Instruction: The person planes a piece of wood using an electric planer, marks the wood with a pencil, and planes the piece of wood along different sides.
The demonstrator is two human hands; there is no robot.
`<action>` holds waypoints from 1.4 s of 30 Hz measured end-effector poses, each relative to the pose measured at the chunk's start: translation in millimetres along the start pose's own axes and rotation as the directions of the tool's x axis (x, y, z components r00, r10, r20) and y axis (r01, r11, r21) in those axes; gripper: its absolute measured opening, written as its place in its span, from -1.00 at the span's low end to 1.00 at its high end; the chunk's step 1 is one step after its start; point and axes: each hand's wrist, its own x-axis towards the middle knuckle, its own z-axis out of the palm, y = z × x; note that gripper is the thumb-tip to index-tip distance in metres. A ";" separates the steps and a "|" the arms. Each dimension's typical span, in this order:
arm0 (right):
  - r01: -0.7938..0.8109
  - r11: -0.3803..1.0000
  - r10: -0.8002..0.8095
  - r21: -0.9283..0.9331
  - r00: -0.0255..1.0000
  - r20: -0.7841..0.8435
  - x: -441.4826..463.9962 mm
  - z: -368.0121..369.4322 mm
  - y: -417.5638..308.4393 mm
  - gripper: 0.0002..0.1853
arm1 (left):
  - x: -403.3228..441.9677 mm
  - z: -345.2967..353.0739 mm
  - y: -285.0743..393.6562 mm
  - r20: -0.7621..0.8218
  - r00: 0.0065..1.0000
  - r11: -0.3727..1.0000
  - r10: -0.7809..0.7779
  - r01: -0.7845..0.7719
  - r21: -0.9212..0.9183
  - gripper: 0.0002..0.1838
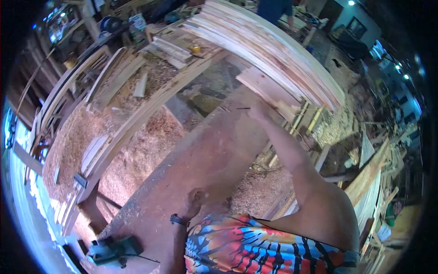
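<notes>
My right hand (pixel 258 112) reaches out over the far part of a long brown workbench (pixel 196 160). Its fingers are closed on a thin dark rod (pixel 242 108) that points left; its exact kind is too small to tell. A few short thin pieces (pixel 224 109) lie on the bench just left of the rod. Close to my body, my left hand (pixel 195 203) is over the near part of the bench with its fingers curled in. What it holds, if anything, is hidden. A dark band (pixel 179 220) is around my left wrist.
A green power tool (pixel 114 252) sits at the bench's near left end. Long stacked boards (pixel 269 45) lie beyond my right hand. Wood shavings (pixel 141 155) cover the ground left of the bench, beside a long beam (pixel 150 107). Another person (pixel 273 10) stands at the back.
</notes>
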 end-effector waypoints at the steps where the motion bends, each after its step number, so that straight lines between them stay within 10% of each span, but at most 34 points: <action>1: -0.017 0.998 0.026 -0.058 0.987 0.158 7.2 2.8 0.7 -0.59 | -4.8 -2.2 5.3 -0.026 1.000 1.000 0.012 -0.012 0.001 -0.67; 12: 0.037 0.999 -0.036 -0.015 0.998 0.053 -8.5 -26.1 -66.4 -0.69 | 3.1 -2.5 -31.9 -0.185 0.966 0.984 -0.180 0.175 -0.040 -0.69; 17: 0.426 0.847 -0.434 0.319 0.900 -0.049 13.2 -16.1 -173.5 -0.69 | 11.7 -10.0 -18.6 -0.250 0.908 0.938 -0.337 0.346 -0.010 -0.64; 21: 0.335 0.628 -0.606 0.702 0.777 0.172 25.6 -32.4 -268.2 -0.57 | 16.2 -9.0 -16.3 -0.266 0.916 0.937 -0.300 0.335 0.097 -0.62; 27: 0.302 0.882 -0.321 0.362 0.947 -0.008 118.8 -53.4 -348.1 -0.43 | 14.7 -18.0 -0.8 -0.200 0.886 0.908 -0.419 0.415 -0.064 -0.66; 29: 0.190 0.900 -0.183 0.392 0.982 -0.054 141.1 -78.4 -340.0 -0.28 | 17.6 -1.8 -50.0 -0.331 0.929 0.977 -0.164 0.199 0.076 -0.65; 31: 0.044 0.877 -0.040 0.478 0.999 -0.020 199.8 -55.1 -328.5 -0.31 | 20.5 -5.1 -43.1 -0.301 0.928 0.972 -0.220 0.236 0.016 -0.66; 35: 0.189 0.908 -0.179 0.374 0.982 -0.060 258.9 -21.9 -319.9 -0.32 | 26.8 -15.2 -9.0 -0.156 0.857 0.861 -0.492 0.452 -0.231 -0.69; 42: 0.178 0.878 -0.055 0.444 0.959 -0.276 214.3 -40.4 -327.5 -0.40 | 28.0 -15.4 -12.3 -0.200 0.873 0.891 -0.445 0.410 -0.193 -0.71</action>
